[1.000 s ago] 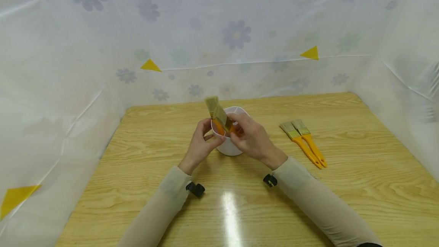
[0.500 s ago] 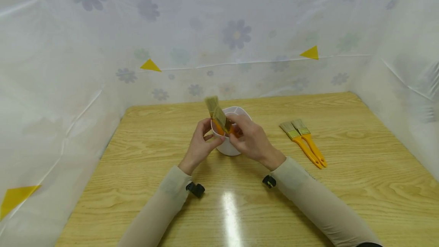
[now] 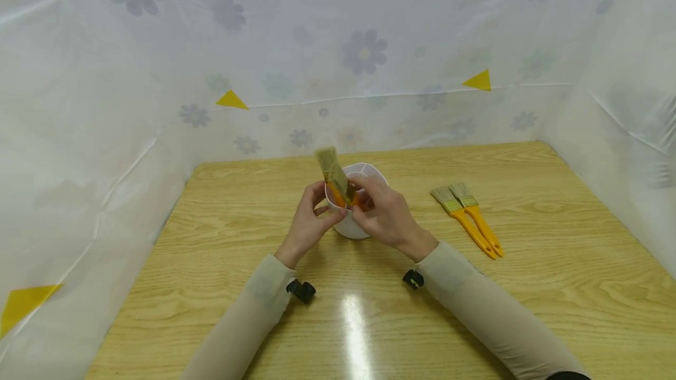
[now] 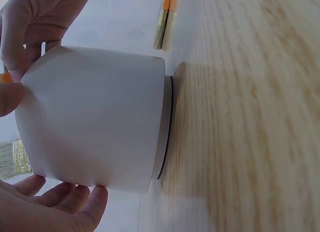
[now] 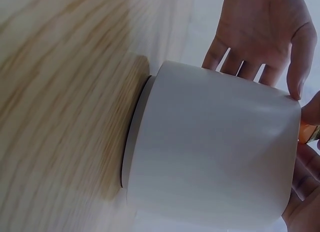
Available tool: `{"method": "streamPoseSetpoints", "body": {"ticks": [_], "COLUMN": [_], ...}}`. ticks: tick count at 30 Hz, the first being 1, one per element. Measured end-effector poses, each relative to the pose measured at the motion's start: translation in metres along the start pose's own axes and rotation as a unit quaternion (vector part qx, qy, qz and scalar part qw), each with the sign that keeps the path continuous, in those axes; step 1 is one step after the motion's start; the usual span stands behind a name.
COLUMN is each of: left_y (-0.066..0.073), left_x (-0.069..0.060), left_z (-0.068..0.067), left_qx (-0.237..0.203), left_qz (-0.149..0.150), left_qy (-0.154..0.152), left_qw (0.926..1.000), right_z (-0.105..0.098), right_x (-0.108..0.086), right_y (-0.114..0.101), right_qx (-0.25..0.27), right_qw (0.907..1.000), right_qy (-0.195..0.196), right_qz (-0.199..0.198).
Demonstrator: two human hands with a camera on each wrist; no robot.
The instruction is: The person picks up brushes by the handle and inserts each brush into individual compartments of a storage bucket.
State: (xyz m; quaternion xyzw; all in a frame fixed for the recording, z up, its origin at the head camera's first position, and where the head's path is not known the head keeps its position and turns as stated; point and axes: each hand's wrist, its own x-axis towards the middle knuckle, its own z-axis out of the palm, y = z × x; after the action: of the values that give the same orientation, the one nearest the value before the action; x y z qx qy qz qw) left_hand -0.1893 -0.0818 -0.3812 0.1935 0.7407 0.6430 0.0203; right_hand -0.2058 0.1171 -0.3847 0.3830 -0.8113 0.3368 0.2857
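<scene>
A white cup-like holder with a wide rim stands upright on the table, its inside divided by thin walls. My left hand holds its left side; in the right wrist view the fingers of that hand lie along the outer wall, thumb at the rim. Over the rim, my right hand pinches a paintbrush by its orange handle, bristles up and tilted left. Another paintbrush leans in the holder behind it, bristles up. The handle's lower end is hidden by the hand and rim.
Two more orange-handled paintbrushes lie side by side on the wooden table, right of the holder. Translucent plastic sheeting with flowers and yellow triangles surrounds the table's back and sides.
Almost nothing moves. My right wrist shifts very slightly to the left, while the pinched paintbrush, the holder and my left hand stay where they were.
</scene>
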Motion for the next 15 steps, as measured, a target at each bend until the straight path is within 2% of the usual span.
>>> {"method": "streamPoseSetpoints", "body": {"ticks": [9, 15], "left_y": [0.0010, 0.0008], "left_x": [0.0000, 0.0004], "left_z": [0.0002, 0.0000], "left_qx": [0.002, 0.002], "left_qz": [0.002, 0.000], "left_qy": [0.001, 0.003], "left_qw": [1.0000, 1.0000], "right_z": [0.0034, 0.0029], "right_x": [0.0026, 0.0030], "right_y": [-0.0027, -0.0051], "right_qx": [0.025, 0.021], "right_qw": [0.9996, 0.9996], "right_qy": [-0.011, -0.018], "right_qz": [-0.002, 0.000]}}
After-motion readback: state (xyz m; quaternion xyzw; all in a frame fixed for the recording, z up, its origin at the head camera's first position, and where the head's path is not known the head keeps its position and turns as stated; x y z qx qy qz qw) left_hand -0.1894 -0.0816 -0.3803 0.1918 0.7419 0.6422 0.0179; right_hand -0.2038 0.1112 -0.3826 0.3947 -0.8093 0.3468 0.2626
